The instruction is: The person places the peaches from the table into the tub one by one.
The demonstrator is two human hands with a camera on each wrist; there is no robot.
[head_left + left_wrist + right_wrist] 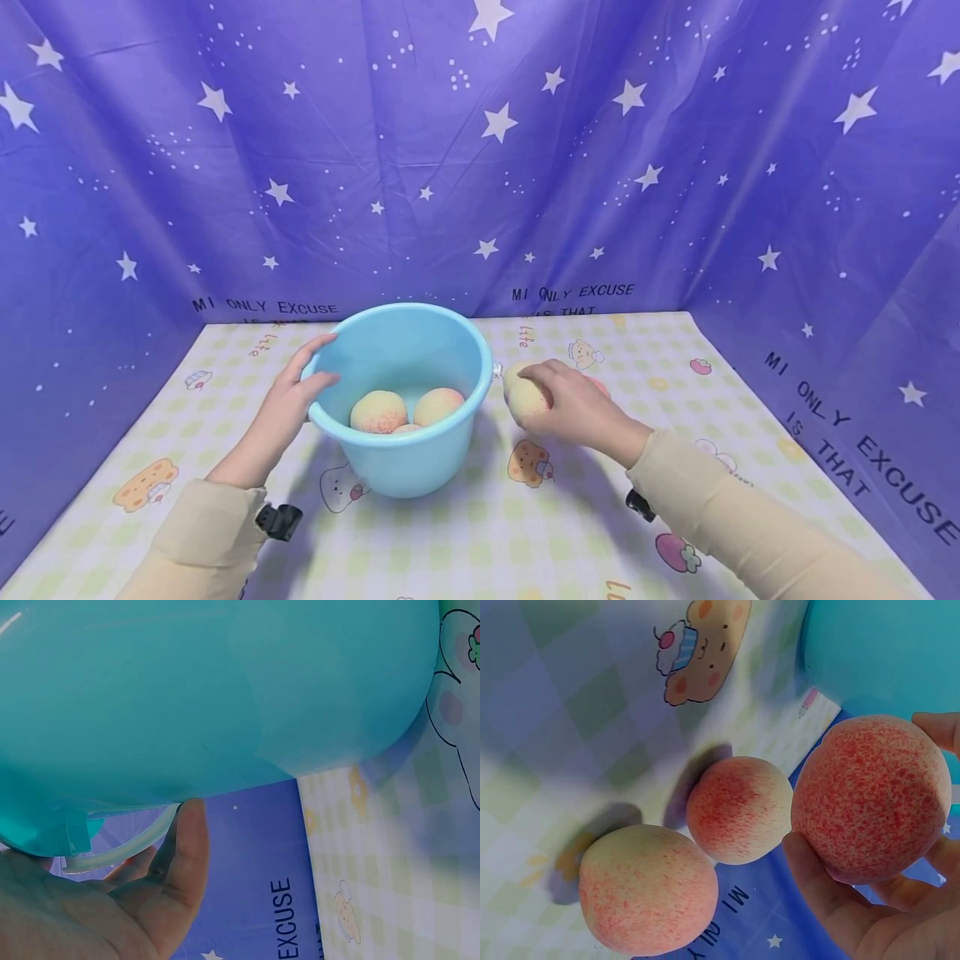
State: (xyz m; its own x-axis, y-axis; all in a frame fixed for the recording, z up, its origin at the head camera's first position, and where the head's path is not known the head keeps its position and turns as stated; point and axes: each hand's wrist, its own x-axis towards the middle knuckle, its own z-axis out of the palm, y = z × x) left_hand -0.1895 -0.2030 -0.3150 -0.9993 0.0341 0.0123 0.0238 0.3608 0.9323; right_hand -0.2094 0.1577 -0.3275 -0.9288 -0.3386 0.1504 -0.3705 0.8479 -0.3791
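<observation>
Head view: high, facing forward, down. Wrist views: close, tilted sideways. All three share bucket [408, 462].

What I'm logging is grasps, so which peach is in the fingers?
The peach gripped by the right hand; two others rest on the tablecloth, three more show inside the blue bucket.

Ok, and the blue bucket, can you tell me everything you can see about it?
The bucket is light blue, round and shiny, and looks like plastic. It has a thick rim, and its sides narrow toward the bottom. A pale, curved handle shows in the left wrist view. It stands open end up on the checked cloth. The left hand holds its rim. Peaches lie inside: two show well, plus a bit of a third. I can't tell whether it leans a little.
</observation>
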